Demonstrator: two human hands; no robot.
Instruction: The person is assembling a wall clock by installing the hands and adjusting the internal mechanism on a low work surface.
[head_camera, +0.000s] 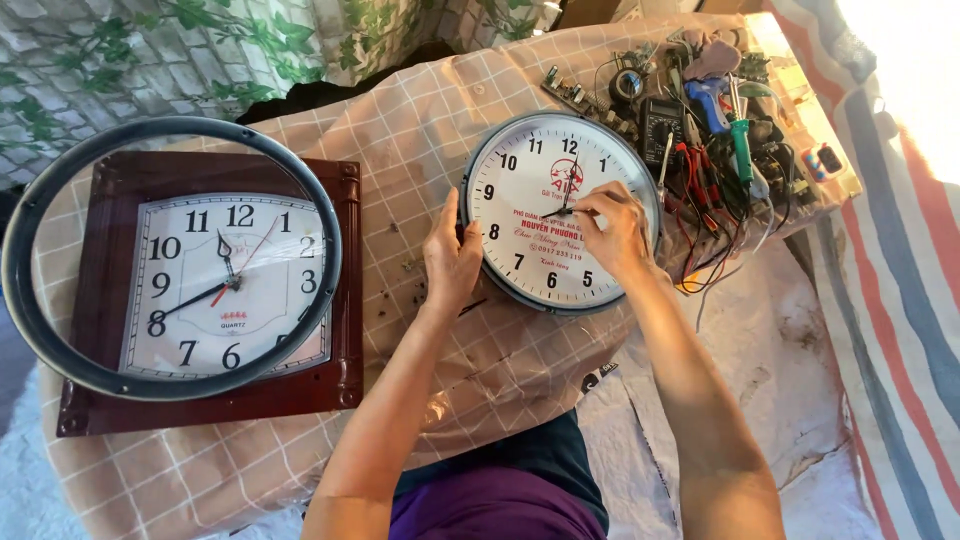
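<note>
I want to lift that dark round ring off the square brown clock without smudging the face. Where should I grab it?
Probably grip the dark round ring by its rim at the far-left arc, which overhangs the square brown wooden clock onto the checked cloth. Come from the left, fingers pinching the rim. Its centre looks covered by a clear reflective pane, so avoid touching there.

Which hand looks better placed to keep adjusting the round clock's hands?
The right hand, probably: its fingertips already pinch at the centre of the round clock, by the clock hands. The left hand grips the rim, steadying it.
</note>
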